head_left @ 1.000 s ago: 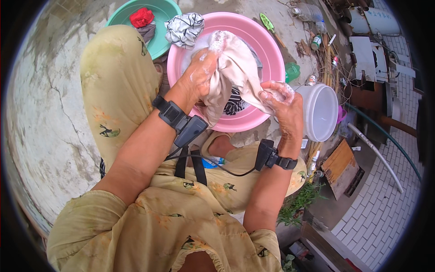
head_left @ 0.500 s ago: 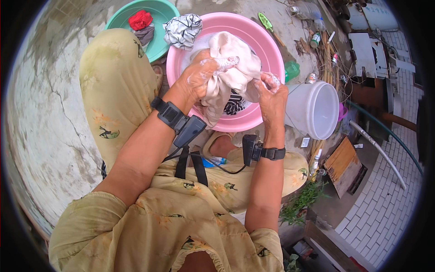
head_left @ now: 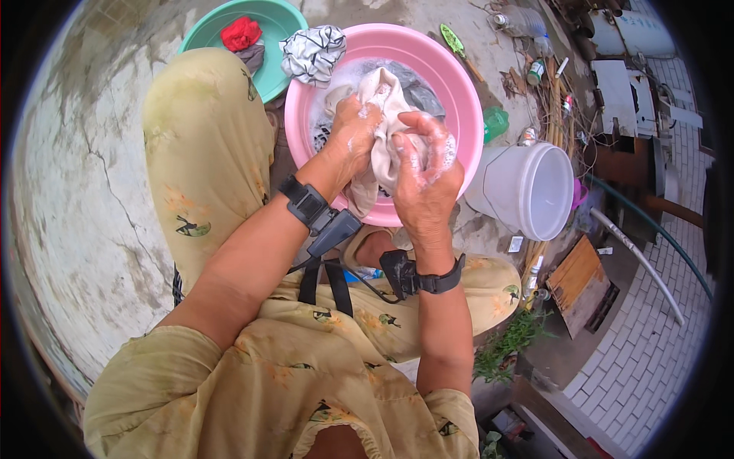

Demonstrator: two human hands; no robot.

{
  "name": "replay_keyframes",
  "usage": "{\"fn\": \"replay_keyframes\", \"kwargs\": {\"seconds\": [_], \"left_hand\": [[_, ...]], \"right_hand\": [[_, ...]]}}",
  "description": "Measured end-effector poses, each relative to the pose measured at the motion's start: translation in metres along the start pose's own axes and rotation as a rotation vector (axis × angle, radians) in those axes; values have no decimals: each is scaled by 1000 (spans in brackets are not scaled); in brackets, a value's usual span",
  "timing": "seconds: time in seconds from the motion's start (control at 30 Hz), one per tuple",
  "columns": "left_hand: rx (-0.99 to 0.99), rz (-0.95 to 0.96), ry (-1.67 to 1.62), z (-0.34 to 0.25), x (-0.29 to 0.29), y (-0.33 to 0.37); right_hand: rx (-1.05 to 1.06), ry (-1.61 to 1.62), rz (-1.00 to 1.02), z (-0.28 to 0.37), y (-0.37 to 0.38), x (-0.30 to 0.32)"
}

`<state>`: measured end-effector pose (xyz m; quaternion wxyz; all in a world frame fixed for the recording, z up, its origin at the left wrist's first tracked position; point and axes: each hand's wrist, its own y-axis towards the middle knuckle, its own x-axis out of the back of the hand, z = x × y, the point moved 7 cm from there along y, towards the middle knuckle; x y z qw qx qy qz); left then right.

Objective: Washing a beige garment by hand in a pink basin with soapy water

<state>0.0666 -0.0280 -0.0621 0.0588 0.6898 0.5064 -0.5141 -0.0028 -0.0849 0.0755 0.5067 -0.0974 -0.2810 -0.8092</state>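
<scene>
Over the soapy pink basin [head_left: 468,115], a wet cream cloth [head_left: 388,103] hangs bunched, its lower end draped across the near rim. My left hand [head_left: 353,138] is closed on the cloth's left side. At the cloth's right side is my right hand [head_left: 430,176], lathered, with thumb and forefinger curved and apart; cloth shows between them. Grey fabric [head_left: 420,96] lies in the suds behind, and a black-and-white patterned piece [head_left: 321,136] shows by the left wall. A white cloth with dark lines [head_left: 312,55] rests on the basin's upper left rim.
A green basin [head_left: 287,19] at the upper left holds a red cloth [head_left: 241,34] and a grey-brown one. Right of the pink basin lies a translucent white bucket [head_left: 505,180], tipped toward me. Nearby are a green-headed brush [head_left: 453,40], plastic bottles [head_left: 520,21] and sticks.
The cream cloth has come lower and is bunched tighter. My right hand has moved left toward my left hand, its pinch loosened. Grey fabric in the basin now shows.
</scene>
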Motion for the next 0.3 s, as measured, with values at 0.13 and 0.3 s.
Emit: {"fn": "replay_keyframes", "kwargs": {"seconds": [0.13, 0.3], "left_hand": [[113, -82, 207, 32, -10, -16], [172, -21, 128, 33, -5, -11]], "right_hand": [[141, -398, 7, -29, 5, -5], [95, -307, -161, -30, 7, -2]]}}
